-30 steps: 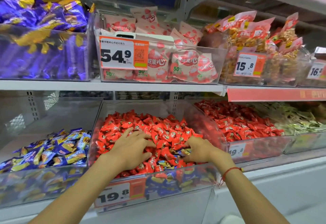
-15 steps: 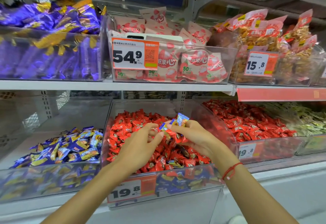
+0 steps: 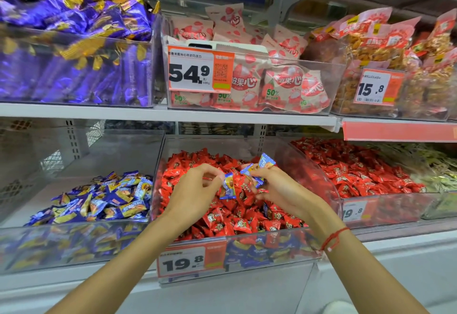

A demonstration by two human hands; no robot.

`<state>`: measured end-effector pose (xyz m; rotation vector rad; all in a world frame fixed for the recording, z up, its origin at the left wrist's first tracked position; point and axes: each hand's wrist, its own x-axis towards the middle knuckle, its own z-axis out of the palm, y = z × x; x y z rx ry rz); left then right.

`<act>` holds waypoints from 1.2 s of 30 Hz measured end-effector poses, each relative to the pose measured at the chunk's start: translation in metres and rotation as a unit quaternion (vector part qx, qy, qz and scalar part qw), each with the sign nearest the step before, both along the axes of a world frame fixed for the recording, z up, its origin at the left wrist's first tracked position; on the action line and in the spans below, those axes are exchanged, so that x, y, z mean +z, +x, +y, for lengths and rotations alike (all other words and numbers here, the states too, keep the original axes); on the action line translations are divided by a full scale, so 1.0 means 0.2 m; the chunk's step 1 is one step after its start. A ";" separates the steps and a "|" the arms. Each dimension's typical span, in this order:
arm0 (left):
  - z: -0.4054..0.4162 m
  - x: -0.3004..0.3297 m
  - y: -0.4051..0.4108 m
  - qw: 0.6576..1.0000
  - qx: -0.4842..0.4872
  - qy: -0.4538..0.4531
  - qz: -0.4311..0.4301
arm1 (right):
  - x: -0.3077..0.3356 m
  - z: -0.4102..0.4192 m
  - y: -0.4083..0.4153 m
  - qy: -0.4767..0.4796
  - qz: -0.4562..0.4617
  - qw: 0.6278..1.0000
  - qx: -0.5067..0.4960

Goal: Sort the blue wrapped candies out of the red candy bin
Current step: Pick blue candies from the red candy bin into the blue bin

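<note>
Closest in: two bare forearms reaching up from the bottom edge, thin red string bracelet (image 3: pixel 332 239) knotted round the right wrist. Both hands up over the clear plastic red candy bin (image 3: pixel 319 172), glossy curved front wall, orange-and-white price tag (image 3: pixel 191 260) reading 19.8 stuck on the front. Left hand (image 3: pixel 195 191) with thumb and forefinger pinched on one blue wrapped candy (image 3: pixel 228 186), little crinkly foil pillow dangling just above the heap, other fingers curled in loosely. Right hand (image 3: pixel 282 190) clamped round a couple more blue ones, one twisted end (image 3: pixel 265 160) sticking up past the fingertips; exact count in there hard to tell. Below, a shiny mound of red candies (image 3: pixel 237 217), small puffy triangular packets, plus a band of blue wrappers showing through the front wall low down (image 3: pixel 254 252). Just left, a neighbouring clear bin (image 3: pixel 81 247) with a loose pile of blue-and-yellow wrapped candies (image 3: pixel 103 200). To the right, another bin of red sweets (image 3: pixel 358 167). Behind and above, a white metal shelf (image 3: pixel 148 113) with more clear tubs: purple-and-gold foil packs (image 3: pixel 81 49), matte pink strawberry-print bags (image 3: pixel 279 81) behind a 54.9 tag (image 3: pixel 197 71), see-through bags of golden snacks (image 3: pixel 385 46) tagged 15.8. Supermarket aisle look, perforated white back panel behind the lower bins.
</note>
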<state>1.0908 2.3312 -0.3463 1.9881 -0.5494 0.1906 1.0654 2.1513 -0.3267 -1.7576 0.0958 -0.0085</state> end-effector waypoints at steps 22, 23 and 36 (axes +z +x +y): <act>0.01 0.07 -0.04 0.934 -0.099 -0.224 0.261 | 0.03 0.15 -0.06 -0.303 -0.202 0.931 0.008; 0.01 0.07 -0.04 0.935 -0.098 -0.226 0.256 | 0.03 0.15 -0.06 -0.256 -0.197 0.946 0.028; 0.03 0.06 -0.03 0.974 -0.069 -0.180 0.118 | 0.03 0.14 -0.07 -0.087 -0.132 0.987 0.008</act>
